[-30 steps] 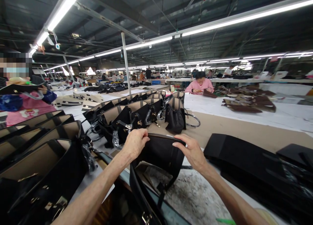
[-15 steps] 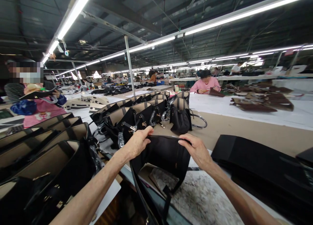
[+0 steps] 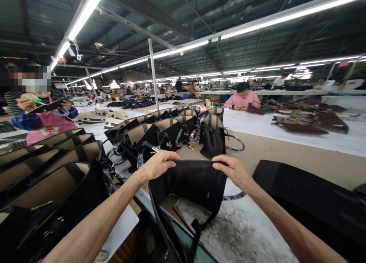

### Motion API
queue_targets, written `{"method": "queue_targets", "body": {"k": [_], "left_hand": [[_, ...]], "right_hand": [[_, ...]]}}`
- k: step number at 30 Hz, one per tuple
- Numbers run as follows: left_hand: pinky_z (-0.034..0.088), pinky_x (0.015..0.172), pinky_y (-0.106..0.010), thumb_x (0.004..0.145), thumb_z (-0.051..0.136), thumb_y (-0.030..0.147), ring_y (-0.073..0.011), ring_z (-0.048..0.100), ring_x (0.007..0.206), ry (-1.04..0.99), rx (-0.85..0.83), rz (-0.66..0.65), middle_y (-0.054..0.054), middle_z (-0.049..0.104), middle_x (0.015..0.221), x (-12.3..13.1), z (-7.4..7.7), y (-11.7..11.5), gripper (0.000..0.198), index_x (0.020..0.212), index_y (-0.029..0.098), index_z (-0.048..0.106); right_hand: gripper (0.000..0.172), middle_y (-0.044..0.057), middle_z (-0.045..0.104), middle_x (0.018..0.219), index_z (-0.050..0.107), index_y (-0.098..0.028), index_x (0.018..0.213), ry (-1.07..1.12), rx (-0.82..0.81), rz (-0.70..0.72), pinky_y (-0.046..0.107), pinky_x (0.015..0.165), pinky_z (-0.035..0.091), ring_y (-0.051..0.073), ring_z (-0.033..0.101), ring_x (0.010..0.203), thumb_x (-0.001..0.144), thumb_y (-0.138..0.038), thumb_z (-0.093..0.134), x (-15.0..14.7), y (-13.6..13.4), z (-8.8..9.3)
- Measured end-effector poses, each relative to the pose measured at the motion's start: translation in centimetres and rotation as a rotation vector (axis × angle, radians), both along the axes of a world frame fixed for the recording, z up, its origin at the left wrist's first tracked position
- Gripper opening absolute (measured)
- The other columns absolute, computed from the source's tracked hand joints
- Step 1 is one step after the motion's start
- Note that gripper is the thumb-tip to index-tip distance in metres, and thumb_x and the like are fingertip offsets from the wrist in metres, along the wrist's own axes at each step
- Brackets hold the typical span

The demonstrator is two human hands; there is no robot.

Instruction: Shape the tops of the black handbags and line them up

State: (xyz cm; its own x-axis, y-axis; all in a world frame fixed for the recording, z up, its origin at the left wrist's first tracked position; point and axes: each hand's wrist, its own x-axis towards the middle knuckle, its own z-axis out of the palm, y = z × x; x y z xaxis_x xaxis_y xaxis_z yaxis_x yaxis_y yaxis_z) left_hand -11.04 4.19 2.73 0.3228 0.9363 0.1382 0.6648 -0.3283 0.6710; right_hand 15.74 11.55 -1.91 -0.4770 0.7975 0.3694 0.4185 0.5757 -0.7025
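A black handbag piece (image 3: 194, 183) hangs upright in front of me, its top edge pulled straight between my two hands. My left hand (image 3: 160, 164) pinches the left end of that edge, thumb and fingers closed. At the right end, my right hand (image 3: 233, 169) grips the same edge in a pinch. A small gold zipper pull shows on the panel near its right side. Black straps dangle below it over the worktable's near edge. Under the bag lies a stained white sheet (image 3: 237, 225).
Rows of black bags with beige linings (image 3: 82, 179) stand at the left, more (image 3: 143, 137) just beyond my hands. A gathered black bag (image 3: 212, 139) stands behind. Black panels (image 3: 303, 194) are stacked at right. Co-workers (image 3: 243, 97) sit or stand farther off, with brown pieces (image 3: 311, 121) nearby.
The view has shifted slightly. My right hand has moved a little right, widening the gap between my hands along the bag's edge. A co-worker at left has raised a hand with a green-tipped item.
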Motion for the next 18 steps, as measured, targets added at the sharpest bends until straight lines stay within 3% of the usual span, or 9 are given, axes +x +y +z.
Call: {"method": "queue_targets", "body": {"k": [7, 11, 18], "left_hand": [[0.039, 0.066, -0.021, 0.071, 0.043, 0.019, -0.0132, 0.052, 0.070, -0.076, -0.061, 0.046, 0.000, 0.061, 0.074, -0.3, -0.8, 0.7, 0.024, 0.082, 0.013, 0.063], [0.038, 0.068, -0.021, 0.071, 0.043, 0.017, -0.0134, 0.053, 0.072, -0.103, -0.049, 0.032, 0.000, 0.062, 0.076, -0.2, -0.9, 0.5, 0.024, 0.082, 0.013, 0.063], [0.037, 0.067, -0.020, 0.070, 0.042, 0.016, -0.0123, 0.052, 0.071, -0.134, -0.045, 0.016, 0.001, 0.060, 0.074, -0.1, -0.9, 0.2, 0.022, 0.079, 0.014, 0.062]], "right_hand": [[0.019, -0.001, 0.065, 0.082, 0.063, -0.020, 0.081, 0.027, 0.004, -0.019, 0.026, 0.072, 0.038, 0.018, 0.056, 0.080, 0.075, -0.034, 0.053, -0.4, 0.0, -0.1], [0.016, -0.002, 0.065, 0.080, 0.064, -0.021, 0.079, -0.081, 0.003, -0.022, 0.024, 0.069, 0.037, 0.017, 0.056, 0.077, 0.075, -0.033, 0.054, -0.3, -0.3, 1.1], [0.015, -0.003, 0.063, 0.069, 0.063, -0.023, 0.070, -0.529, 0.330, 0.016, 0.023, 0.061, 0.031, 0.014, 0.055, 0.070, 0.077, -0.033, 0.054, -1.8, -0.5, 4.0]]}}
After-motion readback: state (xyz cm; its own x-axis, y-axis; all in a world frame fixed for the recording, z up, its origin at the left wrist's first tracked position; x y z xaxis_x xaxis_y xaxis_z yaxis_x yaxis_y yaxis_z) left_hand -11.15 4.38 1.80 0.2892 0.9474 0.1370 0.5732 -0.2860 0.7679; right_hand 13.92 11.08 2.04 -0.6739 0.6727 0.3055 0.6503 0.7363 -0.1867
